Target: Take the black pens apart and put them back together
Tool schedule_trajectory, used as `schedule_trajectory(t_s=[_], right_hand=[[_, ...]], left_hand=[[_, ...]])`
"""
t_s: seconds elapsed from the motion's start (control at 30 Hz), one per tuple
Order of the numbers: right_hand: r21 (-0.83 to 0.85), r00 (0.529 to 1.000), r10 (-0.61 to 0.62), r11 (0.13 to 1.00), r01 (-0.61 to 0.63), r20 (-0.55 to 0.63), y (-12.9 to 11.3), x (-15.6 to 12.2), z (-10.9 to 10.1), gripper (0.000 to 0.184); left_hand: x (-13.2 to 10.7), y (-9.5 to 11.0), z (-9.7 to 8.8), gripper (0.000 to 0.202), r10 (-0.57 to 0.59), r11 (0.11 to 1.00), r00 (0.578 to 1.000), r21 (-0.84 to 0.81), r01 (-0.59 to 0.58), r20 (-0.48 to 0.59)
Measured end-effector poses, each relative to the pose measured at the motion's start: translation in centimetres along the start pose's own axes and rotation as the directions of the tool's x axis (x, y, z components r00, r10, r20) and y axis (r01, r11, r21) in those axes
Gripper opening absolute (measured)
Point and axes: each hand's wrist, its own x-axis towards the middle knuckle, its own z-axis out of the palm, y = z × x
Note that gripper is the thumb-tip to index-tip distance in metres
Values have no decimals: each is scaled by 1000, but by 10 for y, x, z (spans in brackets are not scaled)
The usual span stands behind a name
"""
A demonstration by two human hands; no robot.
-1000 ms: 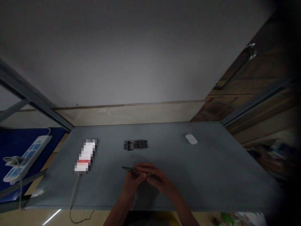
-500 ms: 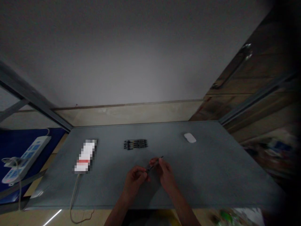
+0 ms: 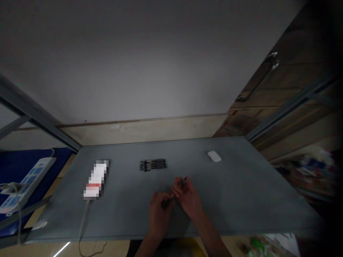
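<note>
Over the front middle of the grey table (image 3: 125,210), my two hands are close together with a dark, slim pen (image 3: 166,203) between them. My left hand (image 3: 160,214) is closed around its lower end. The fingers of my right hand (image 3: 189,199) are curled about the upper end, where a dark tip sticks out. Fingers cover the middle, so I cannot tell whether the pen is in one piece. Beyond my hands lies a tight row of several dark pens (image 3: 153,165), side by side on the tabletop.
A white, rounded case-like object (image 3: 214,156) lies at the back right. To the left is a blurred-out phone-like device (image 3: 96,180) with a cable (image 3: 83,221) running off the front edge. A power strip (image 3: 28,185) rests on a blue surface at far left. A wall borders the back.
My left hand has turned and moved slightly right, closer to my right hand. My right hand's fingers have curled further around the pen. The view has shifted slightly.
</note>
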Motion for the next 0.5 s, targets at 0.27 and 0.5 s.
schedule_trajectory(t_s=[0.27, 0.5], right_hand=[[91, 998, -40, 995, 43, -42, -8, 1, -7, 41], [-139, 949, -236, 968, 210, -211, -9, 1, -18, 37]], left_hand=[[0, 10, 4, 24, 208, 970, 974, 106, -217, 91], [25, 63, 6, 34, 546, 798, 832, 245, -551, 94]])
